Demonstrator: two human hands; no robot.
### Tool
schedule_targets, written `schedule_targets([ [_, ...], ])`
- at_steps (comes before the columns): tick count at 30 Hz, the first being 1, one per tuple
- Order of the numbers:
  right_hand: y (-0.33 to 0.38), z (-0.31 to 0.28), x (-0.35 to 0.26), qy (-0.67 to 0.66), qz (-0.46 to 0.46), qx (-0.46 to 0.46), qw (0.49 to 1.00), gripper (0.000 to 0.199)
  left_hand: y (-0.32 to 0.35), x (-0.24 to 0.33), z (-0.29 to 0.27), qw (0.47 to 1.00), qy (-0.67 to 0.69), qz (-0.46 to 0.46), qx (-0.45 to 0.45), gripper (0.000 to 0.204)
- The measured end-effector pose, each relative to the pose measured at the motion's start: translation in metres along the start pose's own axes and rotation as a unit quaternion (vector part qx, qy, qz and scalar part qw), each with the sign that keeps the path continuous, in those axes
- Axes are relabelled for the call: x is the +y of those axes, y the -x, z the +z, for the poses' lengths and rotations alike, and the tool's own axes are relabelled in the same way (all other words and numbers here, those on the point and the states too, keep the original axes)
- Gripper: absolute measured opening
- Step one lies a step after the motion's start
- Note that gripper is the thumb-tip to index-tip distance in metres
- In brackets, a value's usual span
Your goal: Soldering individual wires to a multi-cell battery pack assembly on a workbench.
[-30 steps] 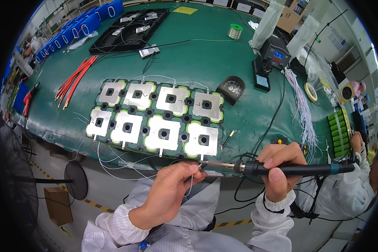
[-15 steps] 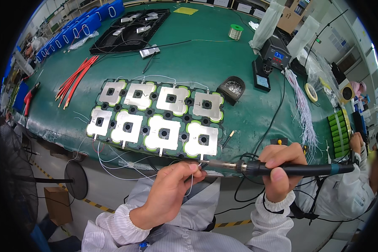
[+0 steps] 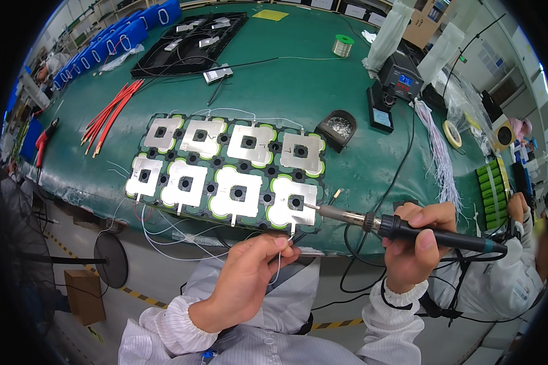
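A battery pack [image 3: 243, 164] lies at the near edge of the green table, with square silver nickel plates set in two rows over green-ringed cells in a black holder. My right hand [image 3: 421, 246] grips a black-handled soldering iron [image 3: 402, 229]; its tip is over or against the right side of the near-right plate [image 3: 280, 210], and contact is hard to tell. Just below that plate's tab, my left hand [image 3: 256, 261] pinches a thin white wire [image 3: 278, 267] between thumb and fingertips. More white wires [image 3: 164, 249] hang along the pack's near side.
The soldering station [image 3: 402, 79] with its stand [image 3: 379, 112] is at the far right, near a solder spool [image 3: 342, 46]. A dark scoop-shaped tray [image 3: 337, 131] sits behind the pack. Red wires [image 3: 109, 115] lie left; white wires [image 3: 435, 155] hang right, near a co-worker's sleeve [image 3: 499, 274].
The soldering iron has moved up and right from the tab by my left fingertips to the near-right plate's right side. My left hand has stayed in place on the wire.
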State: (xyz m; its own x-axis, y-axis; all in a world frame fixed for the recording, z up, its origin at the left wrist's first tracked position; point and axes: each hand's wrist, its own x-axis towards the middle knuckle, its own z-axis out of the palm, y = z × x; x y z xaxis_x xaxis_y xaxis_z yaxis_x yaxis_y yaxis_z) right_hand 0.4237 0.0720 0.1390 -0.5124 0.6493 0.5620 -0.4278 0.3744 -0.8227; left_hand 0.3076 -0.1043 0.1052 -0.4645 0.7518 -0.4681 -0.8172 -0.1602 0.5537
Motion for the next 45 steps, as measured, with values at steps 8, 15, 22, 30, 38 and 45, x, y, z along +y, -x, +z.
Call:
schedule_targets([
  [8,0.007,0.0,0.006,-0.032,0.006,-0.005,0.999,0.037,0.0,-0.002,-0.001,1.0,0.004,0.003,0.001,0.017],
  [15,0.01,0.002,0.029,0.033,-0.105,-0.074,0.991,0.027,0.0,-0.003,-0.001,1.0,0.0,0.007,0.0,0.017],
  [22,0.028,0.014,0.047,0.059,-0.06,-0.118,0.989,0.037,0.0,-0.003,0.0,1.0,-0.009,0.008,0.004,0.018],
  [30,0.033,0.024,0.049,0.102,-0.057,-0.136,0.984,0.06,0.0,-0.003,0.001,1.0,-0.018,0.011,-0.007,0.017],
  [38,0.039,0.034,0.058,0.088,-0.065,-0.087,0.99,0.056,0.013,0.008,-0.02,0.867,-0.419,0.249,-0.108,0.013],
  [45,0.052,0.008,0.051,0.058,-0.062,-0.008,0.996,0.056,0.06,0.046,-0.088,0.721,-0.554,0.416,-0.027,0.022],
])
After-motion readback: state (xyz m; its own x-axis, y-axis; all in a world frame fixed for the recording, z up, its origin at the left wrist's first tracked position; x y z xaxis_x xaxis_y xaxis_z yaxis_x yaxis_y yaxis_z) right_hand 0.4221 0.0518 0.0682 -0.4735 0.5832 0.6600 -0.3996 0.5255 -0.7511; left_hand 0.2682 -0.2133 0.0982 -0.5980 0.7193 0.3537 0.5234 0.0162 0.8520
